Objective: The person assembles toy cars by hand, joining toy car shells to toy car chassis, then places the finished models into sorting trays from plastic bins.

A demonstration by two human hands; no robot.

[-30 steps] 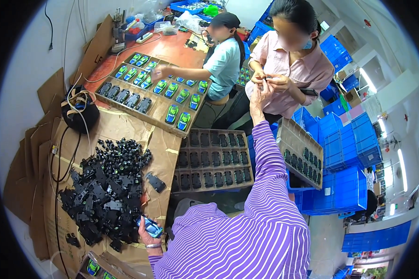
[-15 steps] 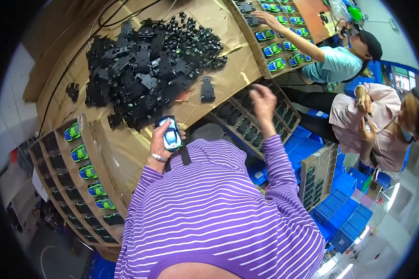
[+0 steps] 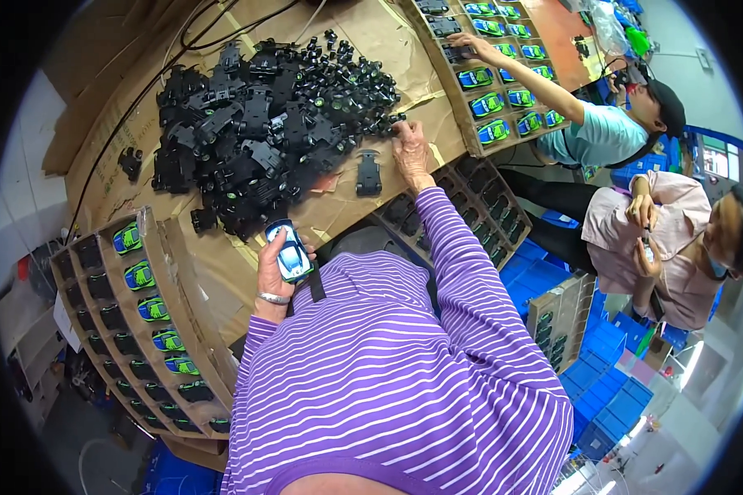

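Observation:
My left hand (image 3: pixel 274 266) is closed around a toy car (image 3: pixel 291 254) with a pale, shiny top and blue and green edges, held just off the table's front edge. My right hand (image 3: pixel 411 153) reaches over the table with its fingers curled down at the right end of a heap of small black wheel parts (image 3: pixel 351 95). Whatever lies under those fingertips is mostly hidden. Just left of that hand, a single flat black car chassis (image 3: pixel 368 173) lies on the brown paper. Larger black chassis (image 3: pixel 256 111) fill the left of the heap.
A partitioned cardboard tray (image 3: pixel 161 247) with green-blue cars and dark parts stands at left. Another tray (image 3: pixel 462 124) stands at back right, where a co-worker's hand (image 3: pixel 479 49) reaches in. A tray of dark parts (image 3: pixel 450 177) sits below the table edge. Blue crates (image 3: pixel 603 388) stand behind.
My right hand has swung left and forward, from above the lower tray to the heap's right end. My left hand, still holding the toy car, has shifted slightly left and down.

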